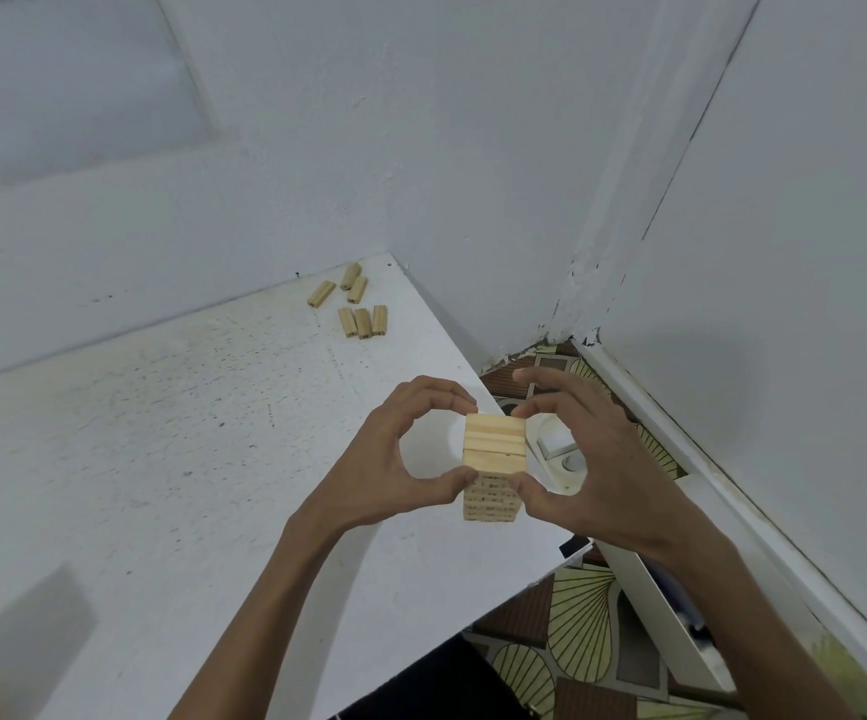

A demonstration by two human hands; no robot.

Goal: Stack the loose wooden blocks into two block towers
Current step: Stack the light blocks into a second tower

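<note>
Wooden tower (493, 459): stands on the white table (161, 459), close to its right edge, several layers high, with three blocks side by side on top.
Risk: the upper layers could shear sideways, or the whole stack could tip.
Likely cause: an uneven squeeze, one hand pressing harder than the other, or a fingertip dragging a block as it lets go.
Worse for the spot: so near the edge, falling blocks would probably drop to the patterned floor (576, 641) (a long way from the spare pieces).
Left hand (374, 459): curved into a C on the tower's left side, forefinger on the far top corner, thumb on the near face lower down, pinching the top layers.
Right hand (597, 459): mirrors it on the right side, forefinger at the far corner, thumb at the near one, also gripping the top layers.
Loose blocks (356, 306): six lie flat at the table's far corner, well apart from the tower.
Second tower: none in sight, so that half of the job looks unstarted.
</note>
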